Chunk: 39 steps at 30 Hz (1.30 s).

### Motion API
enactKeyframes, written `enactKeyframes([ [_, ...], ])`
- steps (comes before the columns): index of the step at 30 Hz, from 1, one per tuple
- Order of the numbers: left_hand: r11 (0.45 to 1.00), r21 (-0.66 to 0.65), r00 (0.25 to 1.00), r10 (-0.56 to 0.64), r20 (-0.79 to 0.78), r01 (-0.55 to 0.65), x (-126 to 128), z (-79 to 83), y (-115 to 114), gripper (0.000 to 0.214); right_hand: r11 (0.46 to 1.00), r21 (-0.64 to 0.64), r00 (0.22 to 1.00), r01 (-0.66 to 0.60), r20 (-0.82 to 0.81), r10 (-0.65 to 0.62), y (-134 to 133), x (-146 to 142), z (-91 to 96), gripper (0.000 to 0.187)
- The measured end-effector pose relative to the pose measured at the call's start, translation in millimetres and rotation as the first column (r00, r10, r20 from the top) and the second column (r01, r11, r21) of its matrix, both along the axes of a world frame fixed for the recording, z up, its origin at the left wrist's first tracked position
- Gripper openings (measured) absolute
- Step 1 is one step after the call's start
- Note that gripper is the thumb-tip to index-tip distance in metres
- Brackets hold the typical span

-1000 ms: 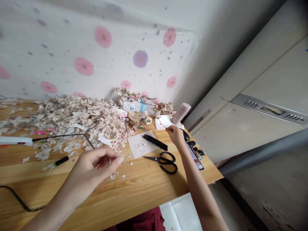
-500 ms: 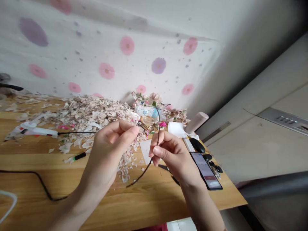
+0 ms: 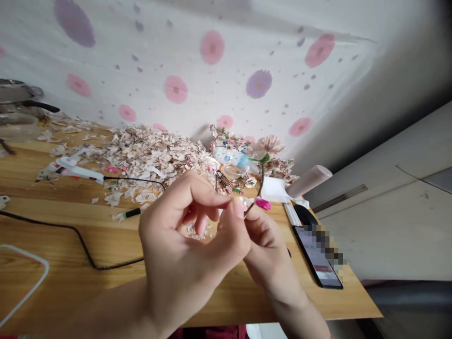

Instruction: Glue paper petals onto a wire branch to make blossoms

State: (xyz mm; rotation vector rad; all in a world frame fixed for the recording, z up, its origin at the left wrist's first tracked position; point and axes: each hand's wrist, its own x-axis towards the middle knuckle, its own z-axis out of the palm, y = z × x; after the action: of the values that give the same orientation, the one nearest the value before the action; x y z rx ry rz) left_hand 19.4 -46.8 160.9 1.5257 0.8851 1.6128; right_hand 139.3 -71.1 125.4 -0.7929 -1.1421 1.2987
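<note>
Both hands meet just below the centre of the frame. The right hand [image 3: 273, 254] is closed on a thin, dark brown stem [image 3: 262, 184], its lower run concealed behind the left hand. The stem is gently bowed and rises to right of centre, where it carries a flower head [image 3: 269, 145] of pale pink, ruffled, fabric-like petals over a green base. A smooth magenta bud [image 3: 263, 204] sits beside the stem, lower down. The left hand [image 3: 197, 245], nearer the camera, has thumb and forefinger pinched together on a small pale scrap [image 3: 243, 201], translucent and thin, at the stem; whether scrap and stem touch cannot be determined.

The tabletop [image 3: 88, 242] is wood with visible grain. Left of centre lies a heap of petals [image 3: 158, 153], dry-looking, curled and cream to pinkish. At left, a white plastic glue gun [image 3: 77, 170] trails a black cord. Near the left hand lies a small tube [image 3: 133, 213], black with a green band. Behind the hands stands a round, clear dish [image 3: 231, 172]. At right are a smooth, pale pink cylinder [image 3: 310, 181], tilted in view, and a flat, dark-edged phone [image 3: 319, 259], screen lit. A sheet [image 3: 141, 56] printed with pink and purple flowers spans the top of the frame, lightly creased.
</note>
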Motion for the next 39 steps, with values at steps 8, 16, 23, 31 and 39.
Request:
enactKeyframes([
  [8, 0.997, 0.026, 0.997, 0.07, -0.042, -0.069, 1.2, 0.5, 3.3, 0.021, 0.998, 0.033, 0.998, 0.048, 0.03, -0.049, -0.5, -3.3, -0.4, 0.019],
  [16, 0.999, 0.04, 0.998, 0.013, -0.056, -0.011, 1.0, 0.7, 2.5, 0.021, 0.983, 0.033, 0.98, 0.182, 0.075, -0.184, -0.6, -6.8, 1.4, 0.019],
  [23, 0.998, 0.061, 1.0, -0.02, 0.003, 0.019, 2.0, 0.4, 1.7, 0.02, 0.97, 0.072, 0.964, 0.231, 0.122, -0.238, -0.4, -6.8, -2.1, 0.009],
  [31, 0.999, 0.034, 0.999, -0.021, 0.041, 0.019, 6.2, 0.0, 0.6, 0.02, 0.959, 0.14, 0.959, 0.247, 0.109, -0.263, 1.1, -9.1, -1.7, 0.014],
  [39, 0.999, -0.038, 0.999, -0.015, 0.049, 0.017, 3.6, 1.9, -0.7, 0.022, 0.943, 0.207, 0.947, 0.259, 0.14, -0.291, 0.4, -10.9, -0.4, 0.013],
])
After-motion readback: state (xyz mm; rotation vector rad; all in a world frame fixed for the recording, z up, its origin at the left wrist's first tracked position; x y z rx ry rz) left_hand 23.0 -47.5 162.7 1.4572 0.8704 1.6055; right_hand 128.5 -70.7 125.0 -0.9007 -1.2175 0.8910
